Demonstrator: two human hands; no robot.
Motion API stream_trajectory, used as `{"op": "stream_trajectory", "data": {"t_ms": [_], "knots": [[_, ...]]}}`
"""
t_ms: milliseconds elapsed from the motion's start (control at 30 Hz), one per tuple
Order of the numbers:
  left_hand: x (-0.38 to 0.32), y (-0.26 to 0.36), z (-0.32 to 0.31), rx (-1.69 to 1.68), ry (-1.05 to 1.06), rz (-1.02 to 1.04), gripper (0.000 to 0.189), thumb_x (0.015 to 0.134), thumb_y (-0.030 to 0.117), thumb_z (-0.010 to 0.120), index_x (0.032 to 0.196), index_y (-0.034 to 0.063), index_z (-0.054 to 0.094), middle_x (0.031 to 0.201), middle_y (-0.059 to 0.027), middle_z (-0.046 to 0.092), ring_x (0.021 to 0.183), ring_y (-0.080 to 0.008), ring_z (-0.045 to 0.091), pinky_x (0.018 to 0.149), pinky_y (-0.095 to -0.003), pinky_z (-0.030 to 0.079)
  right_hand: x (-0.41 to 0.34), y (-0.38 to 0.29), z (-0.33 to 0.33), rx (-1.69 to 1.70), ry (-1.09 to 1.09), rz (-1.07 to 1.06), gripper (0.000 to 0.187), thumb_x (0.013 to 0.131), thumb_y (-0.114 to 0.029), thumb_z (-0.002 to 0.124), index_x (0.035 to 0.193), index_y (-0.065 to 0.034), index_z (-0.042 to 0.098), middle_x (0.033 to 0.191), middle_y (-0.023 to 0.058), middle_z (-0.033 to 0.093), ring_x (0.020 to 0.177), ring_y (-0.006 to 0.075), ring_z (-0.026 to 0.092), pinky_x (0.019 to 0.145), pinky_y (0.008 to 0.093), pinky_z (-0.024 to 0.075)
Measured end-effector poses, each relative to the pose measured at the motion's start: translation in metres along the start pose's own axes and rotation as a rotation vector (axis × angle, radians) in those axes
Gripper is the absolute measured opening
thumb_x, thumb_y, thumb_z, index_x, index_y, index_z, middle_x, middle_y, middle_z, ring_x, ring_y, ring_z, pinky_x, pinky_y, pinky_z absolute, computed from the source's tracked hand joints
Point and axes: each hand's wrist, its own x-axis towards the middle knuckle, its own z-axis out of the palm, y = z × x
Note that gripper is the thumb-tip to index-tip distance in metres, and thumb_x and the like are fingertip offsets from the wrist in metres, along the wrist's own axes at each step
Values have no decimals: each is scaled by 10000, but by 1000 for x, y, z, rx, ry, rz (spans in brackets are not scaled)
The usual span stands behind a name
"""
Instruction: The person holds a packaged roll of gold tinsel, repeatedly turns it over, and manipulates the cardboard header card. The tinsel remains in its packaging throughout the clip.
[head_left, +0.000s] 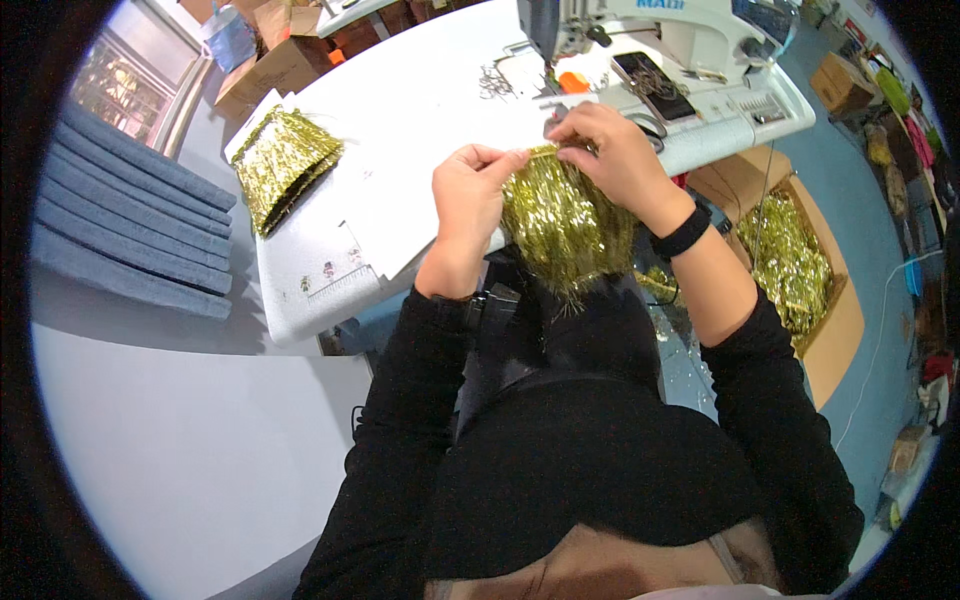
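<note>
Between my two hands hangs a gold tinsel fringe (564, 217), its strands falling over the table's front edge towards my lap. My left hand (474, 191) pinches the left end of its top band between thumb and forefinger. Close to the sewing machine's needle area, my right hand (611, 154) grips the same band a short way to the right. The sewing machine (660, 13) stands just beyond, its head above the white table (420, 97). A folded gold fringe piece (281, 169) lies at the table's left end.
A smartphone (654, 86), scissors (646, 129) and an orange object (574, 82) lie by the machine. On the floor at right, an open cardboard box (832, 330) holds more gold tinsel (787, 262). Cardboard boxes (274, 71) and a blue pleated cloth (135, 217) are at left.
</note>
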Motion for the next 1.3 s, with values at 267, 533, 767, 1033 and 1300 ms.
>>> {"op": "stream_trajectory", "data": {"t_ms": [267, 533, 767, 1033, 1300], "knots": [[7, -29, -14, 118, -10, 0, 236, 801, 155, 814, 757, -16, 658, 710, -50, 676, 631, -75, 568, 574, -239, 458, -4, 12, 31, -67, -87, -34, 167, 760, -44, 720, 913, -69, 659, 956, 98, 668, 963, 321, 631, 838, 408, 522], [7, -23, -18, 70, -54, -42, 216, 805, 117, 792, 762, -25, 635, 703, -76, 683, 621, -95, 617, 566, -240, 482, -5, 1, 40, -67, -58, 24, 204, 753, 18, 746, 941, -38, 693, 994, 99, 694, 934, 277, 675, 815, 337, 543], [10, -30, -21, 279, -61, 8, 254, 783, 172, 781, 709, -23, 635, 666, -91, 666, 616, -127, 610, 559, -282, 464, -9, 7, 35, 220, -128, 228, 203, 784, -37, 734, 985, -58, 726, 1007, 88, 718, 975, 223, 686, 861, 329, 532], [4, -27, -24, 45, -122, -32, 199, 842, 63, 732, 742, -23, 583, 666, -92, 666, 584, -115, 634, 531, -248, 468, -4, 7, 41, 304, -144, 283, 128, 808, -86, 773, 923, -35, 746, 937, 84, 683, 911, 220, 640, 825, 330, 500], [4, -34, -25, 59, -156, -24, 200, 852, 47, 736, 751, -10, 572, 676, -95, 667, 598, -130, 651, 538, -234, 469, -4, 13, 43, 359, -193, 288, 114, 804, -109, 763, 877, -28, 729, 893, 68, 666, 915, 213, 627, 834, 318, 483]]}}
